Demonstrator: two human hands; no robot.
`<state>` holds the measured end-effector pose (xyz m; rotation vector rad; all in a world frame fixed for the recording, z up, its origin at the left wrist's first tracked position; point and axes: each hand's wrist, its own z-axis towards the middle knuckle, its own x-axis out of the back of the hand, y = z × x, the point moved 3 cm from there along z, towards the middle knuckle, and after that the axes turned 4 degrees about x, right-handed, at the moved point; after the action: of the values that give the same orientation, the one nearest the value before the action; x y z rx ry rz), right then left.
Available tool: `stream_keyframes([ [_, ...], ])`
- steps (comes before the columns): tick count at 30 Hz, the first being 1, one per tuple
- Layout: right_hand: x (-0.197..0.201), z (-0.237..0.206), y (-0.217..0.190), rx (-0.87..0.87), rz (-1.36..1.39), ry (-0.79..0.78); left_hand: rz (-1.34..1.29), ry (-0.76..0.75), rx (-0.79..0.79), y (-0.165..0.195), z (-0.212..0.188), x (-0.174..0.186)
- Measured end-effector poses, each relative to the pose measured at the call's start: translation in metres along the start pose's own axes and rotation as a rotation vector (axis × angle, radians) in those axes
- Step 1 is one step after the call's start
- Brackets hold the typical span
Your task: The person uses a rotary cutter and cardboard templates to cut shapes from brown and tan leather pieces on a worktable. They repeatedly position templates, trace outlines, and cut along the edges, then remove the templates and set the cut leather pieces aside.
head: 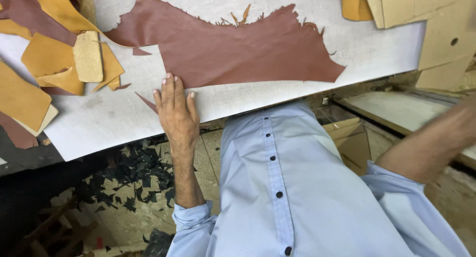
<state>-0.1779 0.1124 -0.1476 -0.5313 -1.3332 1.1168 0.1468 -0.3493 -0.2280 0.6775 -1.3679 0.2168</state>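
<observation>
While the left hand (176, 108) lies flat with fingers spread, pressing the lower edge of the large reddish-brown leather sheet (233, 48) on the white cutting table (114, 118), cardboard boxes (426, 24) stand at the top right corner. Tan leather offcuts (54, 63) crowd the left; bare table lies near the front edge. Only the right forearm shows, blurred, so its grip cannot be told.

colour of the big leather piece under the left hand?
Reddish-brown, plain with no pattern: the leather piece at the fingertips of the left hand. Head view shows it best.
</observation>
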Motion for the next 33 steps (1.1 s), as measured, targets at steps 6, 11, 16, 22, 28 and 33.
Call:
stream_keyframes([
  [6, -0.117, -0.033, -0.031, -0.025, 0.194, -0.349, -0.281, 0.21, -0.02, -0.041, -0.002, 0.024],
  [11, -0.176, -0.037, -0.042, -0.198, -0.069, -0.598, -0.503, 0.219, 0.207, -0.07, -0.001, 0.04],
  [16, -0.167, -0.037, -0.053, 0.198, -0.435, -0.433, -0.366, 0.229, 0.04, -0.067, 0.01, 0.036],
  [22, -0.144, -0.102, -0.05, 0.172, -0.299, -0.206, -0.332, 0.229, 0.065, -0.069, 0.011, 0.015],
  [28, -0.146, -0.129, -0.069, 0.148, -0.25, -0.23, -0.354, 0.267, 0.066, -0.062, 0.01, 0.01],
  [33, -0.149, -0.125, -0.074, 0.125, -0.223, -0.264, -0.676, 0.192, 0.324, -0.063, 0.025, 0.008],
])
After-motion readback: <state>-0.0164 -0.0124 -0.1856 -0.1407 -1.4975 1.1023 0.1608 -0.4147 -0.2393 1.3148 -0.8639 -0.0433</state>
